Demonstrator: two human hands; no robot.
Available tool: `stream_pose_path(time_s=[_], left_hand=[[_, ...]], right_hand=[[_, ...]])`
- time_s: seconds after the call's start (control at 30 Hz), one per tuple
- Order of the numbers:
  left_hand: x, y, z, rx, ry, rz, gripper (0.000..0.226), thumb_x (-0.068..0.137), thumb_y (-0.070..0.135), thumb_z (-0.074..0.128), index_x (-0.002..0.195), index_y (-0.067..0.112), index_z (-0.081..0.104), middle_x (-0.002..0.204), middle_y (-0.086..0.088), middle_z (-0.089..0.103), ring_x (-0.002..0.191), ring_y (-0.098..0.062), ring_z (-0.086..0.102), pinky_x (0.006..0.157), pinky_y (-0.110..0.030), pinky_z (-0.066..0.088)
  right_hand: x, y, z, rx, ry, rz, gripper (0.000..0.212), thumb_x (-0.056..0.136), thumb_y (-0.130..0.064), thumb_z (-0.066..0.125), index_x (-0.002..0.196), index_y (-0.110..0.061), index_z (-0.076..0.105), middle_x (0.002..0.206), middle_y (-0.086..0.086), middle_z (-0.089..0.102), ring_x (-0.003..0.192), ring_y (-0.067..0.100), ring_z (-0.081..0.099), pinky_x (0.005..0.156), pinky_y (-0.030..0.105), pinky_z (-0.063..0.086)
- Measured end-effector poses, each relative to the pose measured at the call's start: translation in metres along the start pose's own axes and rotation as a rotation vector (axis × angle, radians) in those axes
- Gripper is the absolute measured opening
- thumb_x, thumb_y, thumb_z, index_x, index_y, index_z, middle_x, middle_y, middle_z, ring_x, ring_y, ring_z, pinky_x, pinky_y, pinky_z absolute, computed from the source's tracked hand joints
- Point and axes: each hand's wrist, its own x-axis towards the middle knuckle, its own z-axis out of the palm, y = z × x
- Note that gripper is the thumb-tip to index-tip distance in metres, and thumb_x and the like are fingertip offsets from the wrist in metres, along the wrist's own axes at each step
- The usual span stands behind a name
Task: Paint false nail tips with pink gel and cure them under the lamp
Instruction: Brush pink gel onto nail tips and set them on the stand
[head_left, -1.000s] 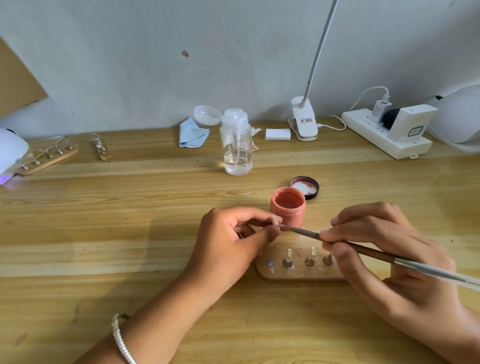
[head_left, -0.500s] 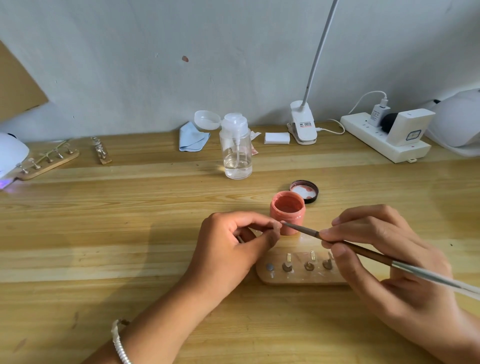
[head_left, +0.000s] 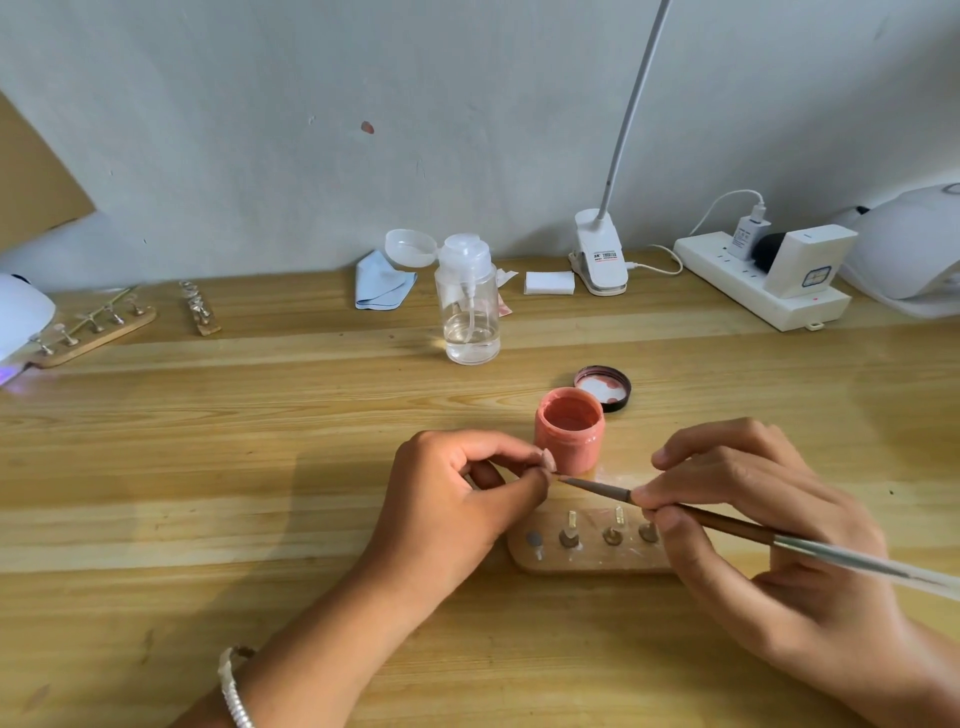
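My left hand (head_left: 457, 499) pinches a small false nail tip (head_left: 548, 460) between thumb and forefinger, just in front of the open pink gel jar (head_left: 570, 437). My right hand (head_left: 748, 525) grips a long thin brush (head_left: 727, 526), and its tip touches the nail tip. Below the hands lies a wooden holder (head_left: 587, 543) with several metal pegs; my right hand covers its right end. The jar's black lid (head_left: 603, 387) lies upside down behind the jar.
A curing lamp (head_left: 21, 319) glows at the far left with a wooden holder (head_left: 93, 330) of nail tips partly under it, and another small rack (head_left: 200, 312) beside. A clear pump bottle (head_left: 470, 301), blue cloth (head_left: 382, 286), clip lamp (head_left: 600, 257), power strip (head_left: 758, 280) and white device (head_left: 909, 249) line the back.
The brush tip has stayed against the nail tip with small strokes. The nail tip now shows more clearly at my left fingertips; both hands shifted only slightly.
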Motion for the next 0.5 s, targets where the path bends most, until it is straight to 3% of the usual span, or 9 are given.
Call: stream_pose_path(time_s=[0.2,0.5], left_hand=[[-0.0011,0.0008,-0.0008,0.028,0.001,-0.003,0.011,0.071,0.024,0.079,0.078,0.032,0.079,0.064,0.007,0.072,0.05,-0.002,0.049,0.05,-0.018,0.041],[-0.0013,-0.0002,-0.0006,0.042,0.007,-0.033,0.007,0.069,0.026,0.077,0.075,0.03,0.08,0.062,-0.006,0.07,0.048,-0.007,0.047,0.051,-0.024,0.039]], right_hand=[[0.0013,0.0072,0.0004,-0.025,-0.032,-0.019,0.014,0.091,-0.022,0.062,0.098,-0.015,0.072,0.09,-0.01,0.071,0.1,0.015,0.065,0.078,0.043,0.049],[-0.0026,0.009,-0.0017,0.008,-0.034,-0.006,0.014,0.09,-0.019,0.06,0.091,-0.014,0.073,0.087,-0.01,0.069,0.098,0.016,0.065,0.077,0.04,0.048]])
